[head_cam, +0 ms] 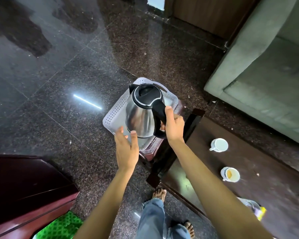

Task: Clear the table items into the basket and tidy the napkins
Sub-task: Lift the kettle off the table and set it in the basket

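A steel electric kettle with a black lid and handle hangs over a white perforated basket. My right hand grips the black handle. My left hand is spread open beside the kettle's lower left side, with the thumb tip against the steel. The basket rests on a dark red stool on the floor. On the dark wooden table to the right stand a white cup and a second white cup holding some yellowish liquid. A crumpled wrapper or napkin lies partly hidden behind my right forearm.
A grey-green sofa fills the upper right. Dark red furniture stands at the lower left above a green mat. The floor is polished dark granite. My legs and bare feet are beside the table's corner.
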A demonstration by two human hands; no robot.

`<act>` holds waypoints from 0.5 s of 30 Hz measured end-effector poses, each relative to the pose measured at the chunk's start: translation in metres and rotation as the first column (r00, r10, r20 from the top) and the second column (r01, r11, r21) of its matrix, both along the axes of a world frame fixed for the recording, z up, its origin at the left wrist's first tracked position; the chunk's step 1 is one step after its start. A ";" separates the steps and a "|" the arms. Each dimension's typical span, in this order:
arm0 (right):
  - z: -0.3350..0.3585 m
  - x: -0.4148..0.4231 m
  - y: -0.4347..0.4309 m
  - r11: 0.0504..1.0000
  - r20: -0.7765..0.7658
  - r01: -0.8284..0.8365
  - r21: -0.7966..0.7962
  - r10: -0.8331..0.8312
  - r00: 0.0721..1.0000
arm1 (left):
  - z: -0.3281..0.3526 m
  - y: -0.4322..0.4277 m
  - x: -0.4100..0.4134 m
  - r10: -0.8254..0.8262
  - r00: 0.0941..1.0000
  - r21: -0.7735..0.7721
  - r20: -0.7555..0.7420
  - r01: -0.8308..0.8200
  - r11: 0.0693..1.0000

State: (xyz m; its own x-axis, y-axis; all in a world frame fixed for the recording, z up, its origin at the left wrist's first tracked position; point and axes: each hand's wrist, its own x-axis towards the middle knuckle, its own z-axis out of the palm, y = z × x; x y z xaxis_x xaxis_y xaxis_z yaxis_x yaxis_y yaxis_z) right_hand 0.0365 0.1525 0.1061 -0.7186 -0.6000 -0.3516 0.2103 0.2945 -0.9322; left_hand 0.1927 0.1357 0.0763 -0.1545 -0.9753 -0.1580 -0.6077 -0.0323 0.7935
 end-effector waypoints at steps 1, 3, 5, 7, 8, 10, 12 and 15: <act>0.006 -0.004 0.013 1.000 -0.021 0.017 -0.009 -0.017 1.000 | 0.003 0.004 -0.006 -0.021 0.999 -0.007 -0.029 0.021 1.000; 0.013 -0.013 0.043 0.999 -0.054 0.046 -0.008 -0.046 0.997 | 0.007 0.015 -0.018 -0.072 0.996 -0.017 -0.060 0.071 0.997; 0.017 -0.021 0.075 0.997 -0.074 0.076 0.005 -0.075 0.994 | 0.010 0.029 -0.030 -0.132 0.989 -0.034 -0.065 0.130 0.991; 0.018 -0.029 0.115 0.993 -0.079 0.114 0.020 -0.112 0.991 | 0.012 0.049 -0.046 -0.191 0.979 -0.030 -0.074 0.189 0.982; 0.020 -0.032 0.136 0.990 -0.087 0.137 0.029 -0.134 0.987 | 0.012 0.061 -0.054 -0.214 0.973 -0.020 -0.081 0.213 0.977; 0.024 -0.036 0.178 0.981 -0.107 0.189 0.053 -0.183 0.977 | 0.011 0.087 -0.068 -0.259 0.960 0.006 -0.110 0.261 0.965; 0.029 -0.038 0.223 0.971 -0.126 0.226 0.077 -0.215 0.968 | 0.010 0.120 -0.080 -0.334 0.929 0.026 -0.161 0.342 0.939; 0.031 -0.037 0.289 0.950 -0.173 0.257 0.176 -0.227 0.958 | 0.009 0.173 -0.090 -0.453 0.854 0.057 -0.254 0.481 0.875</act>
